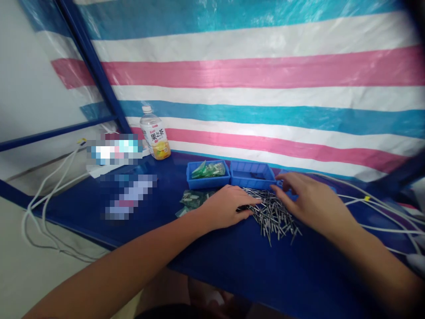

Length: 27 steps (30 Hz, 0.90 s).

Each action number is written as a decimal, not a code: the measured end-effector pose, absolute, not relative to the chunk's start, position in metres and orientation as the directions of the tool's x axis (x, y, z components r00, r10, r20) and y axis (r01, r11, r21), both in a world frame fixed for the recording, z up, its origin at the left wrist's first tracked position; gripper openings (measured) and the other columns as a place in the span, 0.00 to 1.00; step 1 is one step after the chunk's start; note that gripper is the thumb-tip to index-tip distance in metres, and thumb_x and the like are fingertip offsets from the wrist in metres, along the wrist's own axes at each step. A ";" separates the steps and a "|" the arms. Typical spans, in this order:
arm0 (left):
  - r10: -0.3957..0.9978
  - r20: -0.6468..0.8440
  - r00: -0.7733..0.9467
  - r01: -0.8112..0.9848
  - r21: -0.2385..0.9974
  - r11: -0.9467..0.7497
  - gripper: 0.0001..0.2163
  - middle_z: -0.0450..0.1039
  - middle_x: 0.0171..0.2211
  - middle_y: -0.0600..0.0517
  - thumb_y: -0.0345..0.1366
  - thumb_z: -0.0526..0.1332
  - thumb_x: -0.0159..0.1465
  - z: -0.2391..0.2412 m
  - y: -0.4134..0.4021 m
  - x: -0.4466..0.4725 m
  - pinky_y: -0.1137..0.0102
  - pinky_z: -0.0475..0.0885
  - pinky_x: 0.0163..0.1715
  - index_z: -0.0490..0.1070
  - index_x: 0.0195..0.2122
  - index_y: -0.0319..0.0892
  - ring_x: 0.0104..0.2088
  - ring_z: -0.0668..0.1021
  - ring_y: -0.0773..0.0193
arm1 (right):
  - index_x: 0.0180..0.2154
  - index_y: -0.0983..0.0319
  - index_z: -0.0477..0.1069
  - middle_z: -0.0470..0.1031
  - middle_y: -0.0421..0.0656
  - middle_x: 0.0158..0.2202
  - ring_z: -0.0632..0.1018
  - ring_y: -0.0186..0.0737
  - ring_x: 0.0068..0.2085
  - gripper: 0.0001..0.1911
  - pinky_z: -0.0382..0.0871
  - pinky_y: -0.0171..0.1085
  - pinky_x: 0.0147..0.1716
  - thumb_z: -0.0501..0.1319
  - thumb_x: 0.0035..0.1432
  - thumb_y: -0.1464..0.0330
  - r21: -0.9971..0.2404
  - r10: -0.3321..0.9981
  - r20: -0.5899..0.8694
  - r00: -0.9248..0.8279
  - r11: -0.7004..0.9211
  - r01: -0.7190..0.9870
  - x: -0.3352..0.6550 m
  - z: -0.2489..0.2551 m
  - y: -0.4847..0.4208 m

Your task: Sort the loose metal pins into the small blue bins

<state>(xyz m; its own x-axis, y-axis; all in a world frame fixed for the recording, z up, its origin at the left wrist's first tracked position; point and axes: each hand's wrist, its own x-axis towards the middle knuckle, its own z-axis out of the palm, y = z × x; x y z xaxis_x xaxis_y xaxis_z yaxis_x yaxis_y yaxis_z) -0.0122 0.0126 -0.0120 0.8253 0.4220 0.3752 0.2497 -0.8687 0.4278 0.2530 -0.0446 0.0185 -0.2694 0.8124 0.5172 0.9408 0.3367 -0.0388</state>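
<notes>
Rods (pixel 277 218) (some hidden by left hand (pixel 225 206)) lie heaped.

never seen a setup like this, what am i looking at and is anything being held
There's no machine here: a person's bare hands do the work. The single picture comes from a camera worn on their head, looking forward and down.

On the blue table lies a loose pile of thin, metallic-looking rods. Behind it are two blue trays; the left tray holds green packets. A drink bottle stands farther left, and white cables lie at the right.

The left hand rests at the pile's left side. The right hand is at its right, near the trays. Whether either holds a rod, I can't tell.
</notes>
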 end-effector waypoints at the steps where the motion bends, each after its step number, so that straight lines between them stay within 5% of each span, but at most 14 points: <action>1: 0.430 0.372 0.822 0.259 0.428 -0.866 0.18 0.85 0.50 0.46 0.35 0.65 0.70 -0.012 0.013 -0.012 0.57 0.74 0.54 0.77 0.61 0.47 0.51 0.83 0.52 | 0.52 0.58 0.75 0.82 0.48 0.42 0.82 0.48 0.38 0.16 0.74 0.46 0.36 0.56 0.74 0.57 -0.025 0.818 0.468 -0.334 0.390 0.921 0.250 0.017 -0.046; 5: 0.448 0.352 0.822 0.298 0.404 -0.865 0.17 0.84 0.52 0.46 0.36 0.66 0.70 -0.010 0.012 -0.011 0.58 0.73 0.52 0.77 0.60 0.46 0.52 0.82 0.52 | 0.49 0.56 0.78 0.82 0.48 0.43 0.82 0.50 0.43 0.12 0.76 0.46 0.39 0.58 0.73 0.60 -0.008 0.806 0.351 -0.477 0.512 0.859 0.242 0.003 -0.046; 12: 0.482 0.356 0.801 0.336 0.399 -0.853 0.12 0.82 0.52 0.45 0.38 0.66 0.71 -0.009 0.009 -0.010 0.57 0.73 0.52 0.78 0.54 0.43 0.52 0.81 0.51 | 0.47 0.59 0.79 0.82 0.49 0.42 0.80 0.50 0.45 0.11 0.77 0.50 0.45 0.57 0.73 0.68 -0.157 0.784 0.319 -0.533 0.598 0.786 0.236 -0.008 -0.038; 27: 0.640 0.443 0.629 0.374 0.549 -0.747 0.16 0.85 0.47 0.48 0.39 0.62 0.74 -0.002 0.005 -0.011 0.57 0.77 0.54 0.76 0.61 0.43 0.49 0.83 0.54 | 0.47 0.57 0.82 0.82 0.46 0.45 0.83 0.44 0.44 0.08 0.79 0.44 0.44 0.63 0.72 0.67 -0.309 0.713 0.638 -0.293 0.585 0.750 0.231 -0.002 -0.040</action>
<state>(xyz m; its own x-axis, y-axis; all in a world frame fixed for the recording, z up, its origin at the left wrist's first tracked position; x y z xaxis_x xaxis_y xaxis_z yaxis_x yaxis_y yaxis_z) -0.0105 0.0046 -0.0019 0.6286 0.6395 0.4426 0.3738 -0.7474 0.5492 0.2312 -0.0404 -0.0022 -0.2930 0.7125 0.6375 0.7497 0.5851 -0.3093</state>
